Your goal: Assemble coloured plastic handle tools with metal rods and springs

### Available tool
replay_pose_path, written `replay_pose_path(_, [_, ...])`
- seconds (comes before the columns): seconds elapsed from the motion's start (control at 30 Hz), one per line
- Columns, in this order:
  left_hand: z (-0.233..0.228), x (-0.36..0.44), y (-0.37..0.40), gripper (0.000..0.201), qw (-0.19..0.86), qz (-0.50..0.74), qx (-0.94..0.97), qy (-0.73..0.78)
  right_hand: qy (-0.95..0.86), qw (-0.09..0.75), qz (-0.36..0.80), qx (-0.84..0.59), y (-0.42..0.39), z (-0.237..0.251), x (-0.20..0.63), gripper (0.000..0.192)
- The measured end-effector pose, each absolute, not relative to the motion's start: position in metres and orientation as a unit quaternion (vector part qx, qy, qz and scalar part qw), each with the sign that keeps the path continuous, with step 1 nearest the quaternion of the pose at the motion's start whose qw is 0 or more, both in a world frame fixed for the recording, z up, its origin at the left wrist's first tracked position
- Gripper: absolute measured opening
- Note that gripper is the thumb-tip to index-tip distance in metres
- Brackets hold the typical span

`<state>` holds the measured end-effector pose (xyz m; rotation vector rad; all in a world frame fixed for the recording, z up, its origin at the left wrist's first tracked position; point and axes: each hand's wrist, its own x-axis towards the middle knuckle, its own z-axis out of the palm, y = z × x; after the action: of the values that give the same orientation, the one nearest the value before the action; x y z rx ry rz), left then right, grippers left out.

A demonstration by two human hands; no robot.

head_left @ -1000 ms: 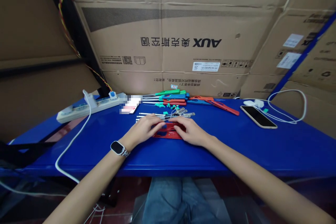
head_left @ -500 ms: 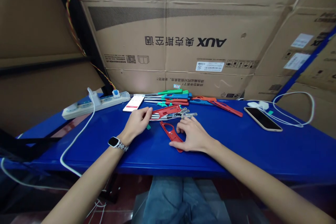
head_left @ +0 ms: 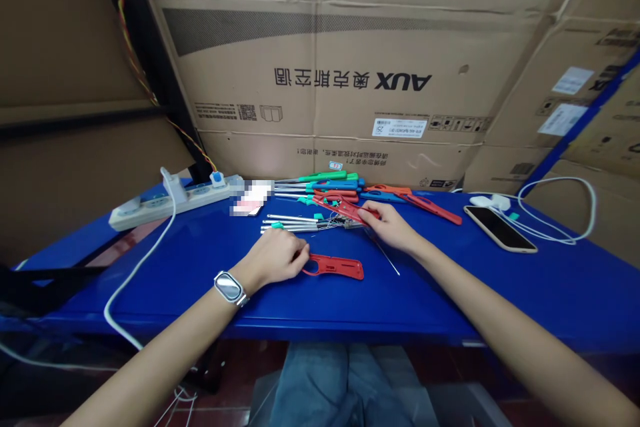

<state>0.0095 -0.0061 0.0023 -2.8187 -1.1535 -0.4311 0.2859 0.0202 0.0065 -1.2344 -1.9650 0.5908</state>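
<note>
A flat red plastic shell, lying on the blue surface, is pinched at its looped end by the left hand. A second red shell, apparently trailing a thin wire, is gripped by the right hand just beside the metal rods and coloured lighters.

Bare table is left open at lower centre and lower right. Passage at upper centre is blocked by the tool pile; a phone obstructs the right, a power strip the left.
</note>
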Motion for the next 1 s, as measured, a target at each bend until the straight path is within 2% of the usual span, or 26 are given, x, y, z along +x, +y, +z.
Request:
replay_pose_path(0.1, [0.003, 0.013, -0.009, 0.031, 0.080, -0.110, -0.923, -0.359, -0.783, 0.351, 0.208, -0.469, 0.040, 0.010, 0.279, 0.034])
replay_pose_path(0.27, [0.004, 0.015, -0.012, 0.018, 0.103, -0.124, -0.909, -0.384, -0.816, 0.265, 0.119, -0.499, 0.070, 0.015, 0.258, 0.029])
replay_pose_path(0.33, [0.006, 0.012, -0.009, 0.021, 0.066, -0.170, -0.891, -0.417, -0.819, 0.231, 0.070, -0.521, 0.078, 0.014, 0.252, 0.026])
replay_pose_path(0.43, [0.009, 0.001, -0.001, 0.027, -0.044, -0.270, -0.830, -0.486, -0.818, 0.193, 0.033, -0.541, 0.084, 0.009, 0.246, 0.019])
replay_pose_path(0.53, [0.011, -0.017, 0.003, 0.025, -0.135, -0.320, -0.788, -0.509, -0.810, 0.210, 0.019, -0.547, 0.079, 0.006, 0.245, 0.013])
replay_pose_path(0.7, [0.009, -0.043, -0.011, 0.012, -0.200, -0.257, -0.828, -0.457, -0.827, 0.288, 0.006, -0.482, 0.041, 0.008, 0.236, 0.011])
replay_pose_path(0.8, [0.006, -0.044, -0.016, 0.014, -0.181, -0.229, -0.867, -0.405, -0.874, 0.262, 0.056, -0.407, 0.014, 0.009, 0.222, 0.009])
replay_pose_path(0.9, [0.006, -0.035, -0.010, 0.016, -0.134, -0.202, -0.896, -0.373, -0.883, 0.244, 0.089, -0.392, 0.000, 0.006, 0.214, 0.008])
replay_pose_path(1.0, [0.009, -0.024, -0.001, 0.015, -0.102, -0.164, -0.914, -0.357, -0.869, 0.273, 0.105, -0.399, 0.004, 0.001, 0.220, 0.008])
